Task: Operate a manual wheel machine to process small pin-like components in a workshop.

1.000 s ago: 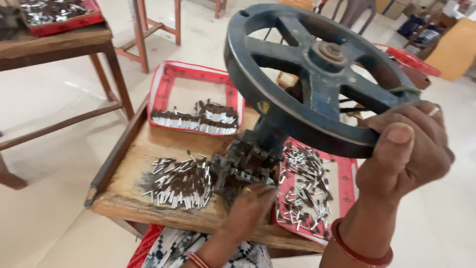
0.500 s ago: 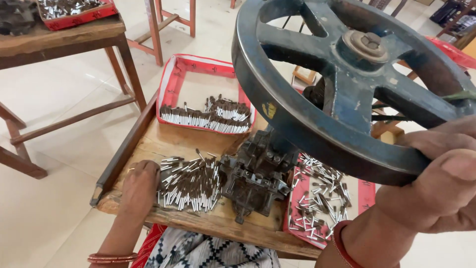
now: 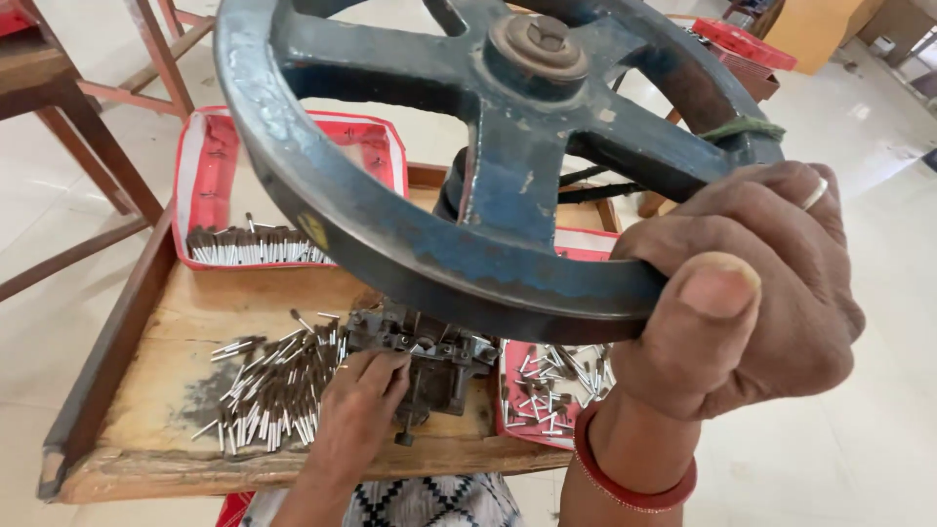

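Note:
My right hand [image 3: 742,293] grips the rim of a large dark blue iron handwheel [image 3: 468,146] that fills the upper middle of the view. Under the wheel sits a small dark metal press head [image 3: 434,356] on a wooden workbench [image 3: 185,322]. My left hand [image 3: 356,405] rests at the press head's left side, fingers bent against it; whether it pinches a piece I cannot tell. A loose pile of small white-and-brown brush pieces [image 3: 268,381] lies just left of that hand.
A red tray [image 3: 200,156] at the back left holds a neat row of the same pieces. Another red tray [image 3: 512,415] to the right of the press holds scattered ones. Wooden table legs [image 3: 98,127] stand at the far left on a pale tiled floor.
My left hand moved right from the loose pile to the press head. The view has dropped closer, and the wheel with my right hand on it looms larger.

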